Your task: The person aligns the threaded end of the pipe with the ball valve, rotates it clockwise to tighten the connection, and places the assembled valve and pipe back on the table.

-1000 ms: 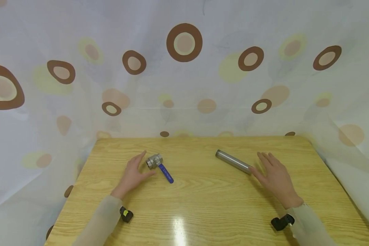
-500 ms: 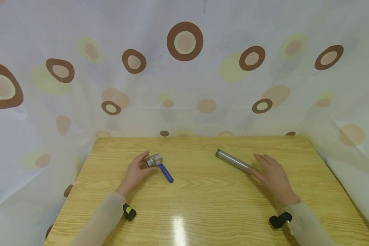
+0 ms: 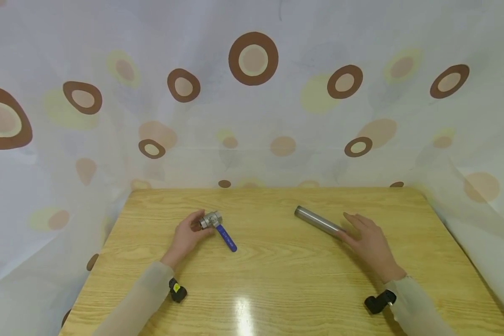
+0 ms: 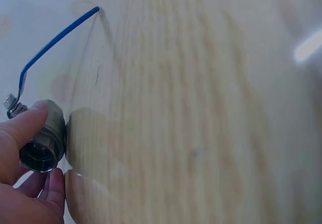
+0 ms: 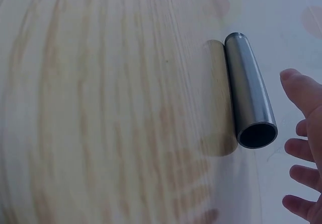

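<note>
At left, the left hand [image 3: 185, 239] has its fingers clamped on a metal valve [image 3: 212, 219], whose blue lever [image 3: 227, 239] points near and right. Farther right, a metal pipe [image 3: 318, 221] lies on the tabletop [image 3: 273, 280]; beside its near end, the right hand [image 3: 371, 245] has fingers apart.

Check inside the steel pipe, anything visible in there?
The steel pipe shows an open end in the right wrist view: only darkness, no object discernible. Its wall and shadow hide everything deeper, so I can't confirm it's empty.
</note>
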A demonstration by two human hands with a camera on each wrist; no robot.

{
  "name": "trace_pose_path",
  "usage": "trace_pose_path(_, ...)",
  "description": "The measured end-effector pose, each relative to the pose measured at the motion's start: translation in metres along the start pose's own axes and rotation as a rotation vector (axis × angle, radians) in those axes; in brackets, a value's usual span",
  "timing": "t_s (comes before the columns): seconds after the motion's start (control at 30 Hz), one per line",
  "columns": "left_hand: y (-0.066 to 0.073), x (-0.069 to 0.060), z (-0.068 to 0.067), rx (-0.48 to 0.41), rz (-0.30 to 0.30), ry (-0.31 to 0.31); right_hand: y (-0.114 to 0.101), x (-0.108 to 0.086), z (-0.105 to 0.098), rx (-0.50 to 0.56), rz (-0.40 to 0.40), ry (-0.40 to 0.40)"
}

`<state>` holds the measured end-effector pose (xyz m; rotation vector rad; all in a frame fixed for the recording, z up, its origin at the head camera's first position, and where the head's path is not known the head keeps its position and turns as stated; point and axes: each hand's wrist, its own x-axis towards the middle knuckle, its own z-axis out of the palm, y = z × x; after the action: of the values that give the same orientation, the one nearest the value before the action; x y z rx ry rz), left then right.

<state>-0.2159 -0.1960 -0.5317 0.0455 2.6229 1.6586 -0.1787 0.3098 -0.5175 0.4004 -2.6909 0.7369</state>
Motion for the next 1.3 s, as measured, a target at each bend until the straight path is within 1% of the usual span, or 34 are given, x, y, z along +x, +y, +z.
trace_pose_path(0.3,-0.0010,0.0009,0.0024,0.009,0.012,0.022,0.0007,-0.0010,0.0019,0.010,0.004,-0.017)
trace_pose_path(0.6,-0.0046,0.0057,0.0037,0.001,0.018,0.044,-0.0001,-0.0016,-0.0001,0.012,0.043,-0.056)
trace_pose_path(0.9,-0.0028,0.0020,0.0019,-0.025,0.001,0.049,-0.0005,-0.0030,0.0003,0.009,0.043,-0.048)
trace_pose_path(1.07,0.0002,0.0018,0.0041,-0.077,-0.020,0.040,0.0007,-0.0022,0.0000,0.022,0.045,-0.048)
trace_pose_path(1.2,0.0028,0.0011,0.0034,-0.165,-0.049,0.031,0.0024,-0.0023,0.0010,0.042,0.061,-0.056)
trace_pose_path(1.3,0.0050,0.0000,0.0029,-0.230,-0.049,0.025,0.0029,-0.0031,0.0018,0.054,0.067,-0.059)
